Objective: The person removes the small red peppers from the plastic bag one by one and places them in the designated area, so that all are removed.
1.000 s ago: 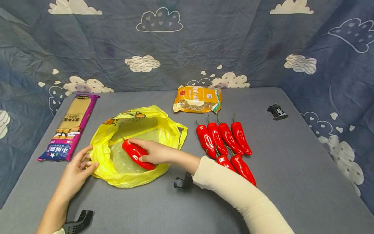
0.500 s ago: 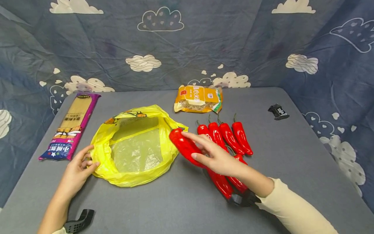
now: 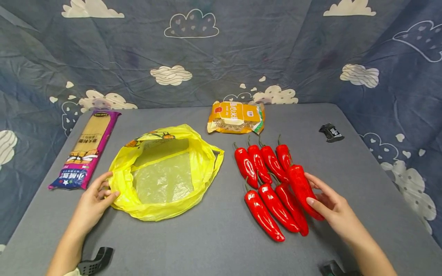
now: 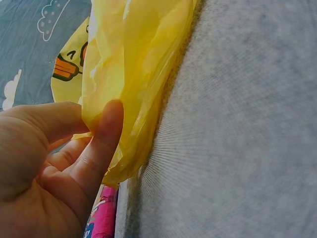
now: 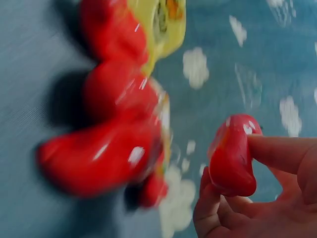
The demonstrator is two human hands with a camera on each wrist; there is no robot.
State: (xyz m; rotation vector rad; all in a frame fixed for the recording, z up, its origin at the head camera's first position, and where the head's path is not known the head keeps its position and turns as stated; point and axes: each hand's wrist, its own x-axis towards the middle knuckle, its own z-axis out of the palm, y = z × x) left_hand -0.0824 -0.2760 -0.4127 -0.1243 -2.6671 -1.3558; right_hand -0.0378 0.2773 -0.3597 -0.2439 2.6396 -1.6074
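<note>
My left hand (image 3: 91, 201) pinches the left rim of a yellow plastic bag (image 3: 121, 180), which lies with its mouth wide and facing up. In the left wrist view, the thumb and fingers hold a fold of its film. My right hand (image 3: 340, 211) holds a glossy red chili pepper (image 3: 304, 189) between thumb and fingers, at the right side of a group of similar peppers. Four-sided rows are not exact: a back row includes one red pepper (image 3: 246, 163), and a front row includes another pepper (image 3: 264, 215). The right wrist view shows the held pepper (image 5: 233, 161) raised beside the blurred others.
A purple-edged noodle packet (image 3: 84, 151) lies left of the bag. An orange food packet (image 3: 236, 118) sits at the back of the grey table (image 3: 193, 249). Near the right edge lies a small black wrapped item (image 3: 331, 132). A cloud-printed cloth (image 3: 241, 46) hangs behind.
My right hand has carried the pepper out from over the bag, rightward past the other peppers to their right side. My left hand keeps its grip on the bag's rim.
</note>
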